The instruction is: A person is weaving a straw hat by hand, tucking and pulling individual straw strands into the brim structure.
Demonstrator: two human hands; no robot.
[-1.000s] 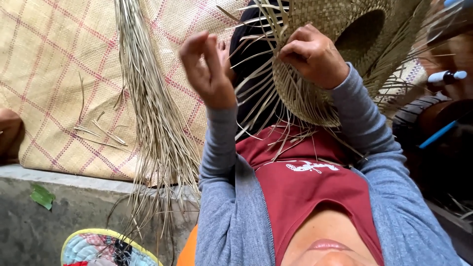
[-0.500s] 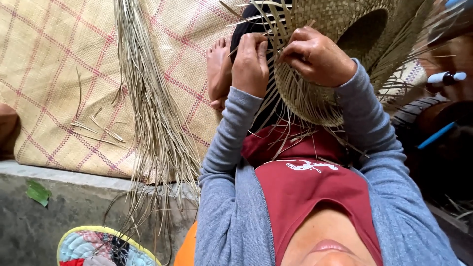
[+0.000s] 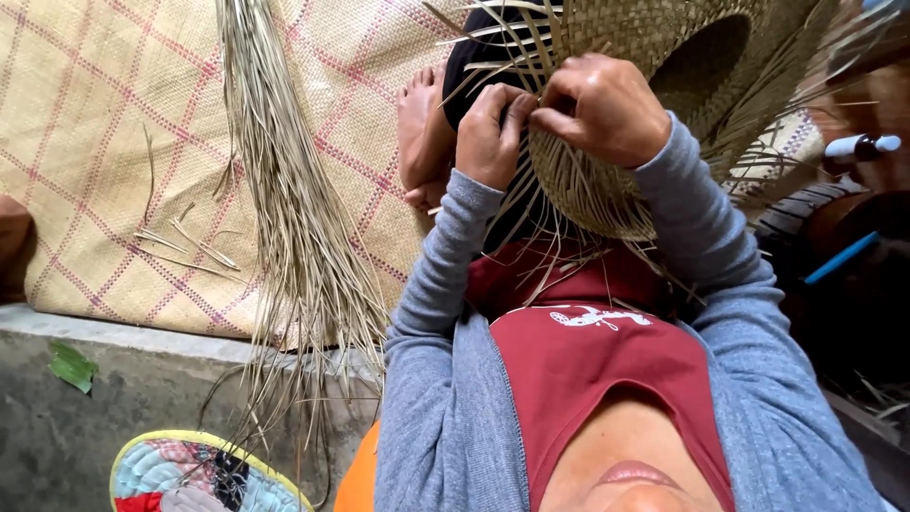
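Note:
A half-woven straw hat [image 3: 664, 57] rests in my lap with loose strands sticking out all around its edge. My left hand [image 3: 488, 133] pinches a straw strand at the hat's left edge. Right beside it, touching fingertip to fingertip, my right hand [image 3: 602, 109] grips the woven edge of the hat. Both arms wear grey sleeves. My bare foot [image 3: 422, 133] lies just left of the hands on the mat.
A bundle of long dry straw strands [image 3: 284, 209] lies on a pink-checked woven mat [image 3: 95, 142] to the left. The mat ends at a concrete step [image 3: 142, 379]. A patchwork cushion [image 3: 190, 474] sits bottom left, a tyre [image 3: 806, 213] to the right.
My left hand was raised with fingers spread; it came down to the hat's edge and closed on a strand. My right hand stayed on the hat.

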